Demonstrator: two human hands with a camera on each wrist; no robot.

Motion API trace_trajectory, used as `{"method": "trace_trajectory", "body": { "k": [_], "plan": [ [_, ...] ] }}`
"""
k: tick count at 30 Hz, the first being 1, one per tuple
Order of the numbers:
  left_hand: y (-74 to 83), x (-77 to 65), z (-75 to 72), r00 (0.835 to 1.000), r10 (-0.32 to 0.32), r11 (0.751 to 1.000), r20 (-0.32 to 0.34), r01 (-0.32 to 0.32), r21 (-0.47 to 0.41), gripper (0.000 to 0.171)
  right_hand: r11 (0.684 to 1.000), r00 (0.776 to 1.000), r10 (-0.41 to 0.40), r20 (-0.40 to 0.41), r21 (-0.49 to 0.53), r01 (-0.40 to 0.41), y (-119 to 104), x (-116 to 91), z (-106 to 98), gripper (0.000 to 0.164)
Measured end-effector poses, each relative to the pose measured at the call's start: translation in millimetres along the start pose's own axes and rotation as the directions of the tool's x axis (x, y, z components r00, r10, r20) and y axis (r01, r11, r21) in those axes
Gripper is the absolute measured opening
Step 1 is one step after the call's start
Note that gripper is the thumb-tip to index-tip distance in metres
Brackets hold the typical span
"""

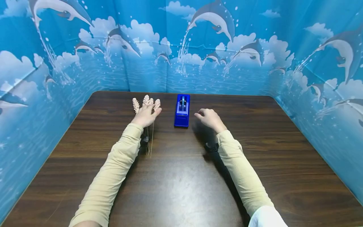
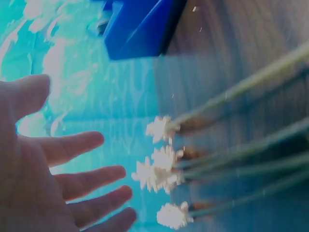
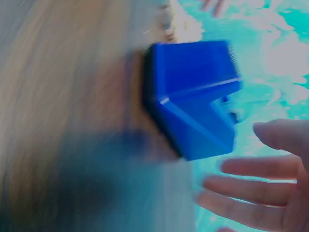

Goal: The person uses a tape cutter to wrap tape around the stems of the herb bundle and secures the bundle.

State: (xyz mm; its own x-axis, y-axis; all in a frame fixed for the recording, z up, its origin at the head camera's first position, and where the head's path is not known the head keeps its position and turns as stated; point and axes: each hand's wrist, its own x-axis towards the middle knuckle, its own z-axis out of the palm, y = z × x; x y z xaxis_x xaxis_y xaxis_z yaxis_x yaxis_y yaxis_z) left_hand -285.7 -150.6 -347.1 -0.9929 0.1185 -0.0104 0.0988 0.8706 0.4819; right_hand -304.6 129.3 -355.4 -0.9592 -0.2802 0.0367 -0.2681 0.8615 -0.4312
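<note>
Several cream flower stalks point(image 1: 146, 100) with bristly heads and thin stems lie on the table, heads toward the back. My left hand point(image 1: 144, 116) hovers over them with its fingers spread. In the left wrist view, a gap shows between its fingertips point(image 2: 126, 193) and the flower heads point(image 2: 161, 174). A blue tape dispenser point(image 1: 181, 119) stands at the back middle, between the two hands. To its right is my right hand point(image 1: 210, 119), fingers loosely bent and holding nothing. The right wrist view shows the thumb and fingers point(image 3: 246, 188) apart from the dispenser's side.
The dark wooden table point(image 1: 181, 189) reaches back to a blue dolphin-print curtain point(image 1: 147, 75) that surrounds it on the back, left and right. Black wrist devices are visible under both wrists.
</note>
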Motion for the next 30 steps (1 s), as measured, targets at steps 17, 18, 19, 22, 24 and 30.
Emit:
{"method": "trace_trajectory", "body": {
  "k": [17,18,19,22,24,30],
  "plan": [
    [-45.9,-11.7,-7.3,0.980,-0.200,0.973,-0.016,0.201,0.111,0.049,0.972,0.946,-0.220,0.239,0.137,0.191,-84.1,-15.7,16.8,0.039],
    [-47.6,-11.6,-8.0,0.977,-0.214,0.972,0.010,0.212,0.097,0.049,0.969,0.941,-0.236,0.244,0.130,0.209,-89.3,-14.3,22.3,0.037],
    [-49.0,-11.6,-9.0,0.975,-0.221,0.973,0.037,0.218,0.082,0.050,0.966,0.935,-0.250,0.251,0.122,0.226,-94.7,-13.2,27.8,0.036],
    [-50.9,-12.0,-11.8,0.966,-0.229,0.973,0.121,0.229,0.013,0.053,0.964,0.924,-0.267,0.274,0.063,0.260,-109.9,-11.4,44.9,0.033],
    [-50.9,-12.6,-12.9,0.956,-0.231,0.968,0.181,0.244,-0.053,0.057,0.962,0.919,-0.267,0.290,0.023,0.272,-119.0,-12.2,54.9,0.031],
    [-47.8,-16.2,-14.0,0.924,-0.229,0.934,0.305,0.297,-0.197,0.062,0.950,0.904,-0.265,0.335,-0.067,0.304,-140.2,-15.0,76.6,0.030]
  ]
}}
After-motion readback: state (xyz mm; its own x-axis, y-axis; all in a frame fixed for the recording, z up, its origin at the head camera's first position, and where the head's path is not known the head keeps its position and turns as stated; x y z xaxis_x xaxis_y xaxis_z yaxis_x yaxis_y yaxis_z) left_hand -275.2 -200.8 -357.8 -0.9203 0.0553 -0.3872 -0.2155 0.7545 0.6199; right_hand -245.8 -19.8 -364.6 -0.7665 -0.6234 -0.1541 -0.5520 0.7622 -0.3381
